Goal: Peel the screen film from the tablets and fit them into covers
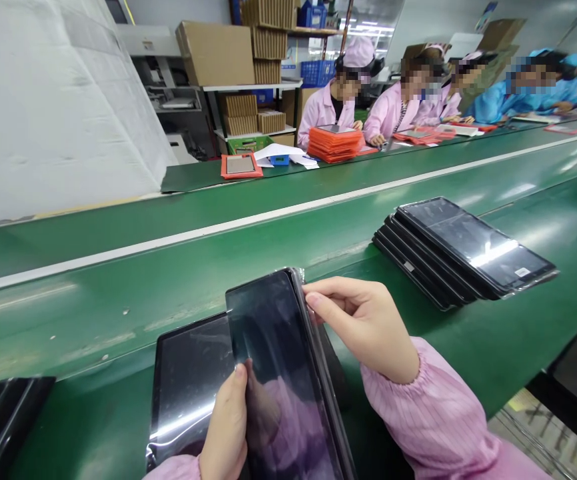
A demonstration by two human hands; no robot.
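Film-wrapped black tablet [281,373] tilted up, right hand [363,327] tightly pinching its far edge, left hand [224,427] closed on its near edge; second tablet [188,380] lying just beneath.

Held tablet [281,373]: smooth glossy black glass face, clear plastic film over it, shiny and crinkled along the edge. Flat tablet [191,380] below it: same glossy face, film creased near the lower corner. Stack of tablets [468,250]: dark glossy faces throwing back ceiling light, film edges shiny. Conveyor belt [118,327]: green, smooth, rubbery look, semi-gloss, a few scuffs. Right sleeve [433,413]: pink cloth, soft, fine pleats. Cardboard box [214,53]: brown, matt, slightly rough. Orange covers [333,143]: smooth, probably plastic, too far to be sure. Paper sheets [281,155]: white, matt.
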